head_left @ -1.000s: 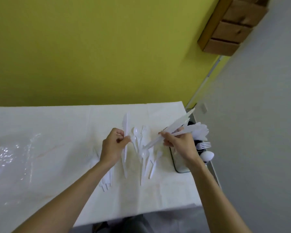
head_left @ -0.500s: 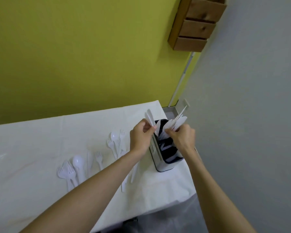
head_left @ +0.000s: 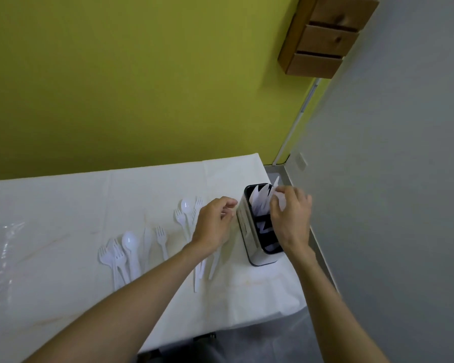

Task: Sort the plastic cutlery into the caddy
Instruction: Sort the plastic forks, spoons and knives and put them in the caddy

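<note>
A metal caddy [head_left: 256,254] with a black inside stands near the table's right edge. Several white plastic knives [head_left: 262,201] stick up from its far compartment. My right hand [head_left: 291,221] hovers over the caddy, fingertips pinched on the knife tops. Just left of the caddy is my left hand [head_left: 215,226], holding nothing, fingers loosely curled. Loose white cutlery lies on the table: a spoon [head_left: 185,205] and forks [head_left: 180,218] beyond my left hand, another spoon [head_left: 130,242], a fork [head_left: 161,235] and more forks [head_left: 115,255] further left. Some handles [head_left: 213,265] poke out from under my left wrist.
The white-covered table [head_left: 63,205] ends close behind the caddy on the right and at the front. Crinkled clear plastic [head_left: 0,244] lies at the far left. A wooden drawer unit [head_left: 323,35] hangs on the wall above; a grey wall is at the right.
My left hand has let go of its knives and pulled back left of the caddy. The right hand has lowered its bundle of knives into the far compartment.
</note>
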The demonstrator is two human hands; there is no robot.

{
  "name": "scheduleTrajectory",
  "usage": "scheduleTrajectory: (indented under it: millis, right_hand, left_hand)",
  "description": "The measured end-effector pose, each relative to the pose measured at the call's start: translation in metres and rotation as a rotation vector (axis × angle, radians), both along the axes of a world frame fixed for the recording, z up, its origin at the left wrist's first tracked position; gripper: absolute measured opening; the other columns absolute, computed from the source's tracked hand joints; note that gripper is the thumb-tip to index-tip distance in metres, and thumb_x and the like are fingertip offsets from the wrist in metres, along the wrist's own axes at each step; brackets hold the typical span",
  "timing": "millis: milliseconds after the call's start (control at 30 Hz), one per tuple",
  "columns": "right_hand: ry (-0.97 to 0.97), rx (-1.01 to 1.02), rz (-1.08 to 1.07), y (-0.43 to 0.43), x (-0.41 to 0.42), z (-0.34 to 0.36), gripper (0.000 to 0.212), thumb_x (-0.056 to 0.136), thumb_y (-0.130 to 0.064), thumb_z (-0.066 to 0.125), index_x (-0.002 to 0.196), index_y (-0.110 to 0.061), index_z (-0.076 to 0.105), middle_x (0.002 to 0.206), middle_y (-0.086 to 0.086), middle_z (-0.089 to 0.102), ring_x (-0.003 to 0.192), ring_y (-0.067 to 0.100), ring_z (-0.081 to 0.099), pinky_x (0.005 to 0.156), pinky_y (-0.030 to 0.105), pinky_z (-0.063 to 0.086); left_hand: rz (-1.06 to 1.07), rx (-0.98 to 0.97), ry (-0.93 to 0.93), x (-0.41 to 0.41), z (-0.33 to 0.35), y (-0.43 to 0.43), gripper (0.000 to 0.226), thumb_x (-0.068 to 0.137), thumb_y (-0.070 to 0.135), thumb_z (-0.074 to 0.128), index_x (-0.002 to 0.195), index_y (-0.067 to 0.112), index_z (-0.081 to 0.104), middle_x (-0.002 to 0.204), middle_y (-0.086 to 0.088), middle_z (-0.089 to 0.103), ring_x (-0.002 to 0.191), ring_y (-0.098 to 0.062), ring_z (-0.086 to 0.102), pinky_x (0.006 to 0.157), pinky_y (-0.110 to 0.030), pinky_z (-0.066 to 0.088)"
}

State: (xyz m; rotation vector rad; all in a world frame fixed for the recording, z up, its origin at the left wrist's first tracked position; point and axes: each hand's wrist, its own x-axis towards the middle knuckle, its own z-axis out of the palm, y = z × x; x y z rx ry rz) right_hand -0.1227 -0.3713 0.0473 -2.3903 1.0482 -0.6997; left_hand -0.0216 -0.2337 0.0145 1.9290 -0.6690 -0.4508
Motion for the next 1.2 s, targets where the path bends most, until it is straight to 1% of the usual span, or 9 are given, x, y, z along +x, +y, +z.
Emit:
scheduleTrajectory:
  millis: [133, 200, 267, 367, 467, 667, 867, 1033, 1200]
  right_hand:
    - [-0.262, -0.287, -0.040, 0.023, 0.013, 0.002, 0.034, 0.082, -0.006, 0.060, 0.116, -0.008, 0.059, 0.117, 0.011, 0.059, 0.108, 0.026, 0.048, 0.091, 0.029, 0.034]
    - [-0.286, -0.183, 0.179, 0.044, 0.022, -0.004, 0.032, 0.084, 0.001, 0.056, 0.116, -0.006, 0.059, 0.117, 0.009, 0.059, 0.110, 0.023, 0.050, 0.095, 0.029, 0.038]
    - [-0.129, 0.037, 0.419, 0.071, 0.032, -0.021, 0.028, 0.088, 0.001, 0.054, 0.113, -0.009, 0.062, 0.111, 0.003, 0.062, 0.103, 0.021, 0.057, 0.088, 0.027, 0.044]
    - [0.205, 0.078, 0.692, 0.120, 0.043, -0.059, 0.023, 0.094, -0.010, 0.053, 0.111, -0.016, 0.067, 0.105, 0.001, 0.069, 0.099, 0.021, 0.061, 0.079, 0.034, 0.051]
    - [0.436, 0.089, 0.810, 0.171, 0.049, -0.093, 0.030, 0.097, -0.015, 0.052, 0.125, -0.018, 0.062, 0.130, 0.002, 0.060, 0.118, 0.023, 0.053, 0.082, 0.038, 0.054]
    - [0.538, -0.018, 0.754, 0.214, 0.054, -0.134, 0.041, 0.089, -0.002, 0.061, 0.129, -0.004, 0.056, 0.153, 0.008, 0.040, 0.129, 0.035, 0.045, 0.086, 0.037, 0.057]
    - [0.553, -0.001, 0.653, 0.191, 0.041, -0.140, 0.065, 0.092, 0.012, 0.046, 0.151, -0.003, 0.025, 0.160, 0.000, 0.023, 0.133, 0.031, 0.033, 0.093, 0.035, 0.054]
    - [0.496, -0.100, 0.523, 0.173, 0.038, -0.142, 0.054, 0.072, 0.016, 0.068, 0.124, 0.002, 0.060, 0.139, 0.015, 0.055, 0.108, 0.038, 0.057, 0.076, 0.039, 0.059]
    - [0.433, 0.128, 0.516, 0.197, 0.059, -0.122, 0.021, 0.095, -0.015, 0.055, 0.113, -0.007, 0.062, 0.113, 0.009, 0.062, 0.105, 0.027, 0.056, 0.079, 0.033, 0.052]
  left_hand:
    - [0.105, 0.022, -0.014, 0.016, -0.011, 0.041, 0.023, 0.091, 0.003, 0.058, 0.107, 0.016, 0.067, 0.107, 0.005, 0.066, 0.097, -0.009, 0.061, 0.082, -0.015, 0.049]
    - [0.178, 0.065, -0.047, 0.025, -0.020, 0.068, 0.022, 0.091, 0.003, 0.058, 0.105, 0.016, 0.068, 0.105, 0.004, 0.066, 0.097, -0.012, 0.061, 0.084, -0.023, 0.050]
    - [0.253, 0.138, -0.066, 0.030, -0.033, 0.102, 0.022, 0.091, 0.005, 0.057, 0.105, 0.018, 0.067, 0.105, 0.004, 0.066, 0.100, -0.014, 0.059, 0.087, -0.029, 0.049]
    - [0.383, 0.289, -0.076, 0.029, -0.054, 0.162, 0.022, 0.090, 0.006, 0.059, 0.106, 0.019, 0.067, 0.108, 0.000, 0.065, 0.105, -0.019, 0.057, 0.090, -0.030, 0.047]
    - [0.439, 0.452, -0.054, 0.019, -0.070, 0.213, 0.030, 0.089, 0.010, 0.064, 0.118, 0.017, 0.063, 0.118, -0.006, 0.056, 0.114, -0.027, 0.050, 0.093, -0.027, 0.040]
    - [0.166, 0.565, -0.015, 0.002, -0.088, 0.252, 0.066, 0.085, 0.030, 0.070, 0.144, 0.026, 0.040, 0.151, -0.003, 0.031, 0.134, -0.024, 0.026, 0.113, -0.029, 0.022]
    - [0.151, 0.518, -0.052, 0.001, -0.098, 0.237, 0.066, 0.089, 0.030, 0.065, 0.147, 0.029, 0.034, 0.156, 0.004, 0.024, 0.130, -0.018, 0.020, 0.104, -0.015, 0.014]
    - [0.096, 0.471, -0.056, 0.007, -0.100, 0.222, 0.066, 0.089, 0.028, 0.065, 0.147, 0.027, 0.034, 0.156, 0.006, 0.024, 0.130, -0.018, 0.021, 0.104, -0.013, 0.016]
    - [0.127, 0.497, -0.120, 0.006, -0.099, 0.222, 0.057, 0.093, 0.036, 0.057, 0.146, 0.026, 0.038, 0.151, 0.002, 0.029, 0.134, -0.017, 0.021, 0.108, -0.025, 0.031]
